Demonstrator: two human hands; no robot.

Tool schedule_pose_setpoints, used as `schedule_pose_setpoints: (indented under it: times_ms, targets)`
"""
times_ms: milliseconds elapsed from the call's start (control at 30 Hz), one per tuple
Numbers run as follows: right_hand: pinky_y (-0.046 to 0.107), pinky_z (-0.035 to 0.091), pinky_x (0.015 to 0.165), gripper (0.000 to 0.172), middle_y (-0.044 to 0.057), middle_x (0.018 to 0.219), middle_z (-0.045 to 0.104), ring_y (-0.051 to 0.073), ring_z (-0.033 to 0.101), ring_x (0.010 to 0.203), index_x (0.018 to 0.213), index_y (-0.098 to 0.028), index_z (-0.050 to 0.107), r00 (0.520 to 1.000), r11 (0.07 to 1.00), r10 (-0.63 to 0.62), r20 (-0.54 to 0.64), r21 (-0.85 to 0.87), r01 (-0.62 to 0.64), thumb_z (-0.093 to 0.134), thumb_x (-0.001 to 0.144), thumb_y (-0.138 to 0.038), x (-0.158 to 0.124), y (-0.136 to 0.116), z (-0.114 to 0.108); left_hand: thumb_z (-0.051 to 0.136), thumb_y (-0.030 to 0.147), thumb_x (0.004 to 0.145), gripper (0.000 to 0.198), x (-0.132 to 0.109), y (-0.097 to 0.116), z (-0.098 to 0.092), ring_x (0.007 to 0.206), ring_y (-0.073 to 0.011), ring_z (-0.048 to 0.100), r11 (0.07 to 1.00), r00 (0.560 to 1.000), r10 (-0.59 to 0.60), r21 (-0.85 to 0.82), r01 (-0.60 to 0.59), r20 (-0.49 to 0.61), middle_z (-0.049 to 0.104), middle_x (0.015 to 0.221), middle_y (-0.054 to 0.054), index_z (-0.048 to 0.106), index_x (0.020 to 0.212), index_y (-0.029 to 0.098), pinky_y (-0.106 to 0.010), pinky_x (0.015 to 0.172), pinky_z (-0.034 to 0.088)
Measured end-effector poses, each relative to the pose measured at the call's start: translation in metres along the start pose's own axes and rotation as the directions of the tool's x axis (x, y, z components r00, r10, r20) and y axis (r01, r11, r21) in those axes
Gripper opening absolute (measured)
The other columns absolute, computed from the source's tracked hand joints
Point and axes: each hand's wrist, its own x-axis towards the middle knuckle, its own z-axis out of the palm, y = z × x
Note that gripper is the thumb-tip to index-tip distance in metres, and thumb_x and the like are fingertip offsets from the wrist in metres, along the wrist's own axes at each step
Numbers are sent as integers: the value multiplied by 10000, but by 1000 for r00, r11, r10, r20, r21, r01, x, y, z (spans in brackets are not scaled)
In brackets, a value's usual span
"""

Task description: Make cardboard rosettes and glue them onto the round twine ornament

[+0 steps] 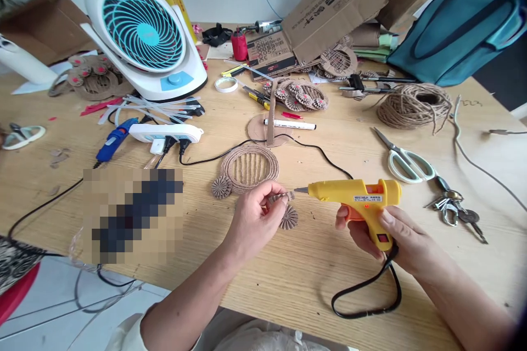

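Head view, nearest item first: a black cord loop (366,313) lies on the near worktop (296,290), below the right hand (401,233). That hand is closed around the grip of the yellow glue gun (362,197), with a finger at the orange trigger (354,213); whether it is pressed cannot be determined. The gun is judged light and rigid, best held by the grip, clear of the metal nozzle (302,190), which is likely hot.

To its left, the left hand (256,220) has thumb and fingers pinching a small brown paper piece (291,196) above the worktop, directly before the nozzle tip; contact is not confirmed. Judged almost weightless, dry and easily crushed, it calls for a light hold by the edge. It appears ridged and is mostly covered by the fingers.

Just below the pinch shows a pleated rosette (289,218), round, with folds radiating from its centre; whether it is held or lying cannot be told. Farther off lies a coiled ring (250,169), crossed by slim bars, a second rosette (221,187) against its left side. Judged firm at the rim, weaker at the bars: lift by the rim.
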Motion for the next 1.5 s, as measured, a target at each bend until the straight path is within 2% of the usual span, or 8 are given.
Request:
schedule_pose_setpoints:
  times_ms: [233,500,667,1000,1200,1300,1400,1500]
  targets:
    - [330,249,522,525,-4,558,479,152,367,483,1183,-215,616,998,955,52,32,290,-59,352,968,-615,4,1,-3,595,282,859,125,1,4,-2,592,-103,458,997,998,-50,-62,52,22,548,675,21,624,805,173,-221,521,318]
    - [330,230,494,488,11,580,488,161,370,510,1165,-218,638,989,980,86,-119,188,-63,413,953,-595,9,7,-19,673,335,850,158,6,-4,-8,575,-74,393,943,996,-87,-322,80,-8,611,784,7,674,879,179,-220,526,281]
    - [311,298,534,438,-1,610,519,149,419,559,1122,-211,661,973,991,120,-196,85,-105,487,954,-576,14,5,-22,721,311,813,134,9,-6,-12,651,-87,421,870,987,-146,-484,95,-68,586,783,11,699,855,185,-210,559,302]
    - [268,430,569,512,50,783,631,132,528,648,1017,-152,688,952,956,290,-94,74,-284,648,846,-633,26,-8,-20,768,266,762,135,14,0,-17,779,-108,547,652,980,-150,-759,-3,-133,583,745,18,671,794,178,-226,780,454]
    - [281,449,604,441,53,835,652,145,553,688,964,-190,721,958,962,266,-107,-31,-271,757,766,-582,48,-10,-79,784,256,731,201,16,1,-21,722,-90,551,481,971,-236,-873,80,-41,576,769,28,622,822,180,-216,694,473]
    - [285,429,597,422,54,833,669,150,549,686,896,-204,731,952,957,264,-153,-77,-278,806,707,-573,70,-12,-108,785,249,739,204,14,0,-16,698,-76,542,468,974,-227,-874,128,22,582,761,30,629,846,172,-199,671,466]
    - [277,410,590,429,65,863,686,149,545,696,889,-200,722,958,957,248,-144,-117,-265,802,708,-581,91,-17,-115,786,244,747,196,8,-2,-8,676,-75,535,495,977,-172,-847,196,126,596,744,23,641,851,163,-204,665,456]
    - [261,410,599,496,78,939,706,153,574,736,964,-187,704,971,949,221,-87,-209,-235,792,705,-600,104,-22,-104,789,270,763,202,4,-3,-1,676,-82,541,528,963,-141,-806,268,228,607,732,12,645,849,158,-213,671,441]
